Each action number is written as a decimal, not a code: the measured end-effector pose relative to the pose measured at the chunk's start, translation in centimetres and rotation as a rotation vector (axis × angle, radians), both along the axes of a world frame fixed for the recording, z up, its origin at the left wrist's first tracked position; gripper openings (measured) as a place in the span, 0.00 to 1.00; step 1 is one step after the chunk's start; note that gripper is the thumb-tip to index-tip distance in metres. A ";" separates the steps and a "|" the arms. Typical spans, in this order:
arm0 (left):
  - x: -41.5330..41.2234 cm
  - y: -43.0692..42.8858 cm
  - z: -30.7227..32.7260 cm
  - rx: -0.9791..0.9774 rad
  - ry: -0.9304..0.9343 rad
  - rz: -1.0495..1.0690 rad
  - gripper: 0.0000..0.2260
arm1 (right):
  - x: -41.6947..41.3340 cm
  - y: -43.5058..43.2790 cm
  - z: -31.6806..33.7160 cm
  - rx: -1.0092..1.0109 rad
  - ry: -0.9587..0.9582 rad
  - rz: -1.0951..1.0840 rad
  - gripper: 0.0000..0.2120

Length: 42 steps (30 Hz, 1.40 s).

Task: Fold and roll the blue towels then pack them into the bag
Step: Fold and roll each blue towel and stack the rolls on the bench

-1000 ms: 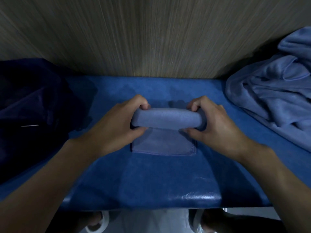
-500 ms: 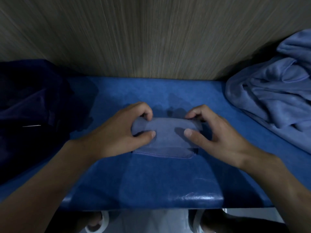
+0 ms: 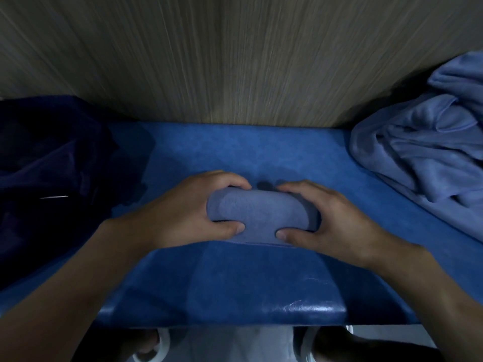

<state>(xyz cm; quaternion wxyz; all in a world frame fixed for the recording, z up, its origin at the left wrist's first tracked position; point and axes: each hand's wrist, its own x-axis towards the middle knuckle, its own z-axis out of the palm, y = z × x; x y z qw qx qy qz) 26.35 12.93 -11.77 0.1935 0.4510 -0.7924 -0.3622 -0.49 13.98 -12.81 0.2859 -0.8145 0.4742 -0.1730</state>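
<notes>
head | L hand (image 3: pixel 188 212) + R hand (image 3: pixel 332 220) grip curled round towel roll (image 3: pixel 258 215)

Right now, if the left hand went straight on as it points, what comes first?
The left hand grips the rolled pale-blue towel; beyond it, probably the right hand, depth unclear.

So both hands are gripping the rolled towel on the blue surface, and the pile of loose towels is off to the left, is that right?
Not quite: the head view shows the pile of loose towels on the right, with the dark bag on the left. Both the left hand and the right hand do grip the rolled towel on the blue surface.
</notes>
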 end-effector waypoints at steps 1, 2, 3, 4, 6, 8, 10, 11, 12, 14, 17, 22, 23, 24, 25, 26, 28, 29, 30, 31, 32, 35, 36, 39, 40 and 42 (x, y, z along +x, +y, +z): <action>0.2 -0.1 -0.2 -0.032 0.004 0.035 0.24 | 0.3 -0.2 -0.1 -0.013 -0.020 -0.031 0.32; 0.4 -0.4 -0.3 -0.072 0.010 0.072 0.24 | 0.5 -0.4 -0.2 -0.027 -0.041 -0.063 0.31; 0.6 -0.6 -0.5 -0.110 0.021 0.107 0.24 | 0.8 -0.5 -0.3 -0.035 -0.058 -0.094 0.32; 0.8 -0.9 -0.7 -0.137 0.037 0.142 0.25 | 1.0 -0.6 -0.4 -0.038 -0.069 -0.123 0.32; 1.2 -1.3 -1.2 -0.154 0.081 0.209 0.26 | 1.3 -0.7 -0.7 -0.045 -0.065 -0.173 0.33; 1.5 -1.3 -1.5 -0.154 0.109 0.250 0.28 | 1.6 -0.5 -0.8 -0.043 -0.022 -0.218 0.35; 1.5 -1.0 -1.7 -0.177 0.115 0.251 0.28 | 1.9 -0.4 -0.7 -0.004 -0.033 -0.271 0.36; 1.5 -0.8 -1.8 -0.207 0.115 0.251 0.28 | 2.2 -0.4 -0.7 0.018 -0.062 -0.300 0.36; 1.5 -0.6 -1.9 -0.250 0.107 0.254 0.27 | 2.6 -0.5 -0.6 0.033 -0.090 -0.328 0.36; 1.6 -0.4 -1.9 -0.378 0.026 0.273 0.23 | 3.6 -0.9 -0.6 0.054 -0.131 -0.387 0.35; 1.9 -0.8 -1.5 -0.562 -0.150 0.308 0.18 | 5.5 -2.2 -0.4 0.083 -0.184 -0.421 0.34; 3.4 -2.4 -0.5 -0.543 -0.301 0.375 0.14 | 8.8 -5.3 0.0 0.109 -0.181 -0.439 0.35; 3.6 -2.7 -0.5 -0.527 -0.317 0.402 0.14 | 9.2 -5.7 0.0 0.095 -0.157 -0.449 0.36; 3.8 -3.0 -0.4 -0.509 -0.325 0.434 0.15 | 9.4 -6.1 0.0 0.082 -0.123 -0.457 0.37; 3.9 -3.1 -0.4 -0.492 -0.335 0.466 0.16 | 9.5 -6.3 0.2 0.075 -0.086 -0.463 0.38; 3.9 -3.1 -0.3 -0.474 -0.351 0.500 0.18 | 9.5 -6.3 0.3 0.076 -0.045 -0.471 0.38; 3.9 -3.0 -0.1 -0.402 -0.369 0.571 0.22 | 9.1 -6.1 0.4 0.063 0.062 -0.473 0.36; 3.9 -3.1 0.0 -0.345 -0.351 0.596 0.24 | 9.1 -6.0 0.5 0.052 0.106 -0.470 0.34; 3.8 -3.2 0.1 -0.285 -0.311 0.609 0.24 | 9.1 -5.9 0.5 0.043 0.121 -0.473 0.33; 3.7 -3.3 0.2 -0.236 -0.263 0.610 0.24 | 9.3 -6.0 0.5 0.036 0.106 -0.476 0.34; 3.7 -3.5 0.2 -0.213 -0.222 0.604 0.24 | 9.6 -6.1 0.4 0.032 0.067 -0.479 0.35; 3.8 -4.3 0.1 -0.250 -0.188 0.616 0.22 | 10.8 -7.1 0.3 0.020 -0.033 -0.516 0.37; 3.9 -4.7 0.0 -0.256 -0.173 0.638 0.22 | 11.2 -7.6 0.1 0.007 -0.051 -0.538 0.37; 4.1 -5.7 -0.3 -0.254 -0.083 0.698 0.21 | 12.4 -9.0 -0.4 -0.033 -0.064 -0.582 0.30; 4.2 -6.0 -0.4 -0.258 -0.067 0.710 0.21 | 12.7 -9.5 -0.6 -0.045 -0.070 -0.586 0.27; 4.3 -6.6 -0.7 -0.267 -0.049 0.723 0.22 | 13.2 -10.2 -0.9 -0.064 -0.086 -0.581 0.25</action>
